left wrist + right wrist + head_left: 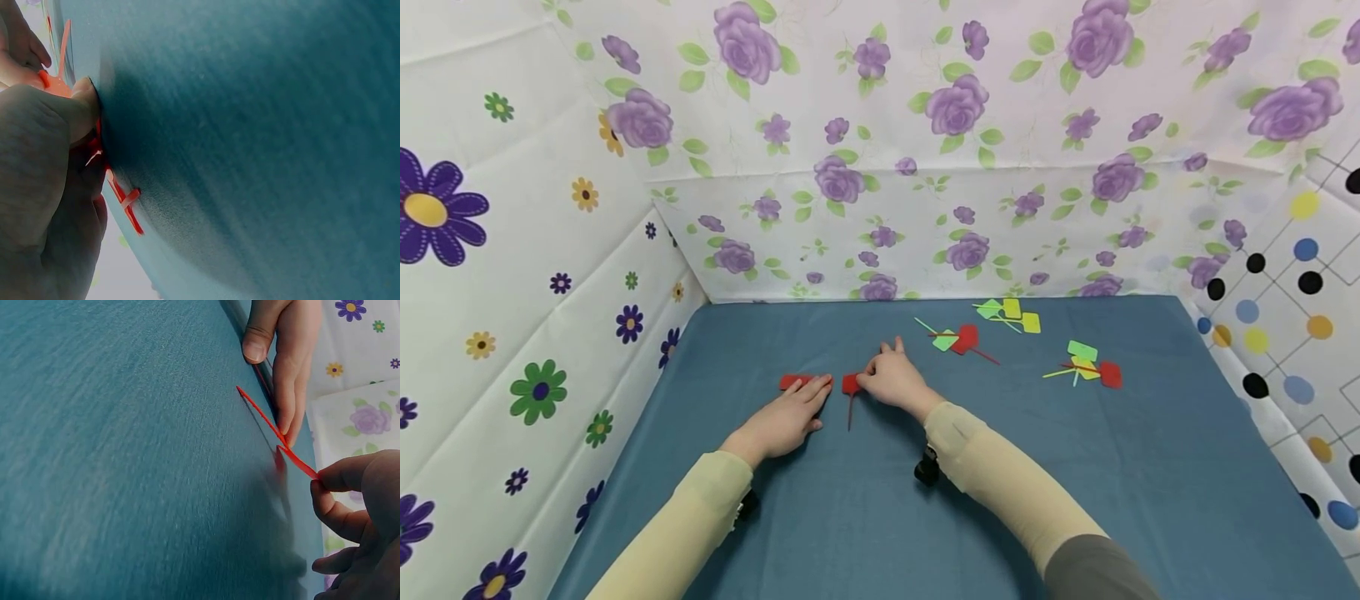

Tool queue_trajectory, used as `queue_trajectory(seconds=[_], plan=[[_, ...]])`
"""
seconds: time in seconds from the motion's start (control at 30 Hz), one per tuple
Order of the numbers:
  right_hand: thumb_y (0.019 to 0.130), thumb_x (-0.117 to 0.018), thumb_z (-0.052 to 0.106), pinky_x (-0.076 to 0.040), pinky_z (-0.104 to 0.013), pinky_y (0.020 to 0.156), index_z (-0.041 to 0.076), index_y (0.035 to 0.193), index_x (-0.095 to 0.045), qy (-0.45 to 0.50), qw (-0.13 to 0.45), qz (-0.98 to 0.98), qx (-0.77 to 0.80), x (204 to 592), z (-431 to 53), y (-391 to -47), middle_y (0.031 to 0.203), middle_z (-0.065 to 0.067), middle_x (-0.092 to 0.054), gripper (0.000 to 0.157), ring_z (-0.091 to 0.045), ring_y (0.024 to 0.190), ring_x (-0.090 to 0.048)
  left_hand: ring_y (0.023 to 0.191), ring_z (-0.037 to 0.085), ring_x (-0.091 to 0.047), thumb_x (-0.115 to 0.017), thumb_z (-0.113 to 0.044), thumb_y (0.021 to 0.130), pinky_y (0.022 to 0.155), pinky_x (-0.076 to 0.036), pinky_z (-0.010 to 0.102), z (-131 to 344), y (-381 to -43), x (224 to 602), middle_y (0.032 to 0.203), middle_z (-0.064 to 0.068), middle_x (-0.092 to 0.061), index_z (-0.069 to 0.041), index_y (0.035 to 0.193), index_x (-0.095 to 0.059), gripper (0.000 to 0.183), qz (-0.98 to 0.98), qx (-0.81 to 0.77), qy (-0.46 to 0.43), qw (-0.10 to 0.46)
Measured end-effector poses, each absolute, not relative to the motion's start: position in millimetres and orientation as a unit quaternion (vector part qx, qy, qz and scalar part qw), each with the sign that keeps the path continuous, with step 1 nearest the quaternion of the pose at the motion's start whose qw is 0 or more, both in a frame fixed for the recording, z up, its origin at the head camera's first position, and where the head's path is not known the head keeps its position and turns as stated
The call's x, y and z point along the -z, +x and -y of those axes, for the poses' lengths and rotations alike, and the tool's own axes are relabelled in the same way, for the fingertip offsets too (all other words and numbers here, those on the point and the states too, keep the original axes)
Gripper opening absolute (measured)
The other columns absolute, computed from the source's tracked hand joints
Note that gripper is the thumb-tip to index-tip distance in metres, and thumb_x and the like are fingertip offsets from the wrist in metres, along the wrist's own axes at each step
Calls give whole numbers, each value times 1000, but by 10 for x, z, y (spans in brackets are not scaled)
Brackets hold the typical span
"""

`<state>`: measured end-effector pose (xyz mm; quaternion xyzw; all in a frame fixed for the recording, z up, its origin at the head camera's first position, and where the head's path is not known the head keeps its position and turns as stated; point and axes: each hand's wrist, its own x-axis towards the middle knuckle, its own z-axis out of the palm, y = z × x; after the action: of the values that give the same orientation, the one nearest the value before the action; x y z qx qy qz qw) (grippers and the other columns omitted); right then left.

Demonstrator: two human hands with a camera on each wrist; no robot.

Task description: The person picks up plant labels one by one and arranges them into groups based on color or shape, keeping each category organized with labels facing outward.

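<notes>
My right hand (897,379) pinches a red tag cable tie (850,384) by the edge of its flat tag, between thumb and forefinger. Its thin tail points toward me. In the right wrist view the tie (302,464) is tilted, with the tag's edge at the fingertips. Just left of it, my left hand (785,422) rests with extended fingers over more red tag ties (790,381) lying on the cloth. The fingers hide part of these. In the left wrist view a red tie end (130,203) sticks out beyond the fingers.
A blue-grey cloth (880,517) covers the table. Toward the back right lie loose groups of green, yellow and red tag ties, among them a red one (967,337), a yellow one (1032,322) and a green one (1082,350). Flowered sheets (880,225) hang behind.
</notes>
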<state>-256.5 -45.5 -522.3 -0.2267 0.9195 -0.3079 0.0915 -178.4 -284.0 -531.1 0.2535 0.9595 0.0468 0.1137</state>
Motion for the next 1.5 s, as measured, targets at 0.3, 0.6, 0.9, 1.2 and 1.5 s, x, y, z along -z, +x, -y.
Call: queue_trajectory(seconds=[0.3,0.6,0.9,1.2,1.5], plan=[[104,-66,25,-7,-54,134,15,64,-71,-220,82,-933,274,5320,557,-2591,105,-12,-81,41,-41,157,-33,161,35,-26,-62,-23,111,133,-17,53,2833,-1771,5301,175,18,-24,3,167,-32,68,-959,-53,255,113],[104,-66,31,-20,-57,132,14,78,-80,-182,82,-938,283,5364,588,-2553,166,-33,-34,35,-51,161,-6,161,35,-25,-62,-23,111,133,-17,54,2838,-1766,5288,176,18,-24,3,166,-33,67,-959,-61,256,109],[104,-69,35,-19,-57,132,10,90,-85,-168,87,-943,273,5358,616,-2547,169,-30,-30,33,-48,162,0,161,35,-26,-62,-22,111,133,-17,54,2850,-1771,5291,175,19,-25,3,165,-35,66,-958,-66,259,107],[104,-68,35,-18,-56,132,9,92,-86,-166,93,-947,260,5353,635,-2548,169,-30,-29,34,-47,162,2,161,35,-27,-63,-22,111,133,-18,54,2839,-1771,5276,175,19,-25,3,165,-36,65,-958,-66,256,107],[105,-69,38,-18,-57,132,9,95,-87,-160,96,-949,254,5329,632,-2517,171,-28,-26,35,-46,163,3,160,35,-28,-63,-23,111,133,-17,52,2842,-1776,5282,175,19,-26,3,165,-37,65,-958,-67,257,107]])
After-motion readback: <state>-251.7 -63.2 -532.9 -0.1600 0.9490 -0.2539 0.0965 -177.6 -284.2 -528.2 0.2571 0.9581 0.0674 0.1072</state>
